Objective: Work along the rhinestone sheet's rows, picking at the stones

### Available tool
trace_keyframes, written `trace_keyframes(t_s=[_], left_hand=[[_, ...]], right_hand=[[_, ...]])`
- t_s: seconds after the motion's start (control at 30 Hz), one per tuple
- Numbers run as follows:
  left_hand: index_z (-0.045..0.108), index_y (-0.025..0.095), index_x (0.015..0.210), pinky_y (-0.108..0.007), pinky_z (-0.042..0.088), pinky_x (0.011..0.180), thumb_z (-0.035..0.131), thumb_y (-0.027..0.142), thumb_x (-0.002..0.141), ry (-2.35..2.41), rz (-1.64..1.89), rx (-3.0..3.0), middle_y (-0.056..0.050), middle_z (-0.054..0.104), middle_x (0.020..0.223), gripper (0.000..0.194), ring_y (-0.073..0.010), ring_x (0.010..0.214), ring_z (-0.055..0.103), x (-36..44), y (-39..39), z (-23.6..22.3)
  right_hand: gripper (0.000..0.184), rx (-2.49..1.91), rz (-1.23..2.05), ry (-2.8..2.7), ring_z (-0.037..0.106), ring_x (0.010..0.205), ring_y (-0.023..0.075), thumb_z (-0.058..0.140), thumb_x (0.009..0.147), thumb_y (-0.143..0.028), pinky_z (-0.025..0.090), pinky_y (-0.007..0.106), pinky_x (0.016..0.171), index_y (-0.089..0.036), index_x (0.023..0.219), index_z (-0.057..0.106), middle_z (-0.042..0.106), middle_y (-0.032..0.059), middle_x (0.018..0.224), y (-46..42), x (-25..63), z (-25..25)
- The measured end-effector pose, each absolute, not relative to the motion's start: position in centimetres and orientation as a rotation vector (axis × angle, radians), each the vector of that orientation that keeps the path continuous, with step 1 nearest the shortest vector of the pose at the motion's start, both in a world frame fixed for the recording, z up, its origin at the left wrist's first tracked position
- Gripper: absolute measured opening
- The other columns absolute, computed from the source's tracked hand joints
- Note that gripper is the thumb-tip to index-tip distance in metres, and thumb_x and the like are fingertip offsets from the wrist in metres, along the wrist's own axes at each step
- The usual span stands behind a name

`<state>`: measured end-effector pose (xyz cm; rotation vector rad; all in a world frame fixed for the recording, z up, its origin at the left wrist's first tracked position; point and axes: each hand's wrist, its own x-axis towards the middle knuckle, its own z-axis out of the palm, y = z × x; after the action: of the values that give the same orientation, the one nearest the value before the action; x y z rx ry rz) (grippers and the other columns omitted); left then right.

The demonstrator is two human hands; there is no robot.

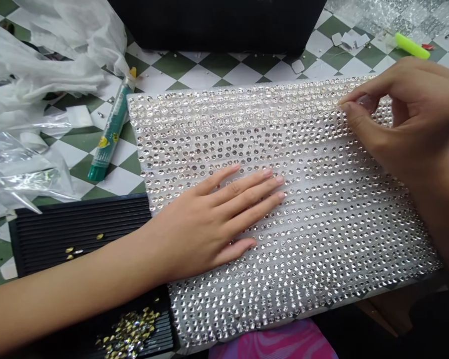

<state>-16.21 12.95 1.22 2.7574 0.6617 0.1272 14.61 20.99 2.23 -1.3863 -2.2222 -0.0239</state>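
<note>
Silver-studded single sheet (pixel 322 219), left hand (pixel 213 217) spread flat on it, right hand (pixel 415 114) pinched, contents unclear, one black tray (pixel 119 217)

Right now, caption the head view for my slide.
Left hand spread on a rhinestone-studded sheet, right hand pinched near its far edge; ribbed black tray holding loose rhinestones.

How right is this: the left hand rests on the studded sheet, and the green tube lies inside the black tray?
Not quite: in the head view, the green tube lies on the checkered surface, outside the black tray. The left hand does rest on the studded sheet.
</note>
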Motion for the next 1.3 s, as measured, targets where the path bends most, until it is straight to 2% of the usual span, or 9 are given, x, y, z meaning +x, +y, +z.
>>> trace_keyframes(t_s=[0.17,0.33,0.47,0.67,0.8,0.97,1.13,1.2,1.3], left_hand=[[0.038,0.021,0.164,-0.037,0.007,0.135,0.025,0.045,0.113,0.693,0.114,2.724,0.0,0.035,0.17,0.058,-0.0163,0.161,0.027,-16.2,12.9,1.4],[0.039,0.016,0.163,-0.037,0.003,0.134,0.028,0.043,0.113,0.646,0.193,2.743,-0.003,0.031,0.172,0.059,-0.0188,0.161,0.027,-16.3,12.9,1.0],[0.04,0.018,0.163,-0.037,0.007,0.134,0.028,0.044,0.112,0.665,0.166,2.741,-0.002,0.034,0.17,0.058,-0.0195,0.16,0.029,-16.2,12.9,1.0],[0.039,0.021,0.163,-0.037,0.007,0.135,0.025,0.044,0.113,0.692,0.127,2.73,0.0,0.035,0.17,0.057,-0.0169,0.16,0.027,-16.1,12.9,1.4],[0.038,0.02,0.164,-0.038,0.01,0.135,0.027,0.044,0.112,0.684,0.131,2.729,-0.001,0.036,0.169,0.058,-0.0186,0.16,0.029,-16.2,12.9,1.4],[0.041,0.021,0.163,-0.037,0.005,0.135,0.026,0.045,0.113,0.692,0.135,2.72,0.0,0.034,0.17,0.057,-0.0165,0.16,0.027,-16.2,12.9,1.3],[0.04,0.021,0.163,-0.037,0.009,0.134,0.027,0.046,0.112,0.675,0.137,2.752,0.0,0.034,0.171,0.058,-0.0197,0.159,0.031,-16.3,12.9,1.1],[0.04,0.02,0.163,-0.039,0.01,0.134,0.028,0.046,0.112,0.672,0.146,2.765,-0.002,0.037,0.169,0.059,-0.0207,0.159,0.032,-16.3,12.9,0.9],[0.041,0.018,0.163,-0.039,0.007,0.134,0.027,0.045,0.113,0.686,0.183,2.768,-0.003,0.04,0.168,0.058,-0.0187,0.159,0.031,-16.3,12.7,0.8]], right_hand=[[0.016,-1.378,0.002,-2.175,0.062,0.064,0.0095,0.072,0.085,-0.027,0.044,0.033,0.063,-0.022,0.072,0.066,0.066,-0.0036,0.067,21.2,14.5,2.4],[0.021,-1.368,-0.045,-2.207,0.063,0.064,0.0097,0.068,0.09,-0.035,0.045,0.032,0.062,-0.022,0.075,0.067,0.068,-0.0036,0.068,21.2,14.8,2.2],[0.018,-1.372,-0.055,-2.208,0.065,0.066,0.0118,0.068,0.09,-0.033,0.048,0.034,0.063,-0.023,0.076,0.068,0.069,-0.0036,0.069,21.2,15.0,2.1],[0.018,-1.416,-0.037,-2.191,0.064,0.065,0.0129,0.069,0.088,-0.034,0.048,0.036,0.064,-0.024,0.073,0.068,0.068,-0.0023,0.068,21.2,14.8,2.2],[0.016,-1.352,-0.025,-2.193,0.062,0.064,0.0114,0.067,0.087,-0.028,0.046,0.035,0.062,-0.022,0.072,0.064,0.068,-0.0026,0.069,21.2,14.8,2.1],[0.014,-1.356,-0.028,-2.213,0.062,0.065,0.012,0.069,0.087,-0.026,0.046,0.034,0.062,-0.022,0.074,0.065,0.069,-0.0023,0.071,21.1,14.7,2.0],[0.015,-1.228,0.039,-2.192,0.063,0.065,0.0136,0.074,0.087,-0.019,0.045,0.034,0.058,-0.021,0.075,0.067,0.069,0.0008,0.072,21.3,15.2,1.7],[0.013,-1.182,0.108,-2.095,0.065,0.068,0.0147,0.078,0.088,-0.022,0.047,0.034,0.059,-0.021,0.078,0.07,0.07,0.0018,0.074,21.6,15.5,1.6],[0.016,-1.166,0.18,-1.945,0.068,0.073,0.0142,0.08,0.09,-0.036,0.053,0.035,0.062,-0.022,0.087,0.075,0.072,0.0026,0.08,21.9,15.8,1.9]])
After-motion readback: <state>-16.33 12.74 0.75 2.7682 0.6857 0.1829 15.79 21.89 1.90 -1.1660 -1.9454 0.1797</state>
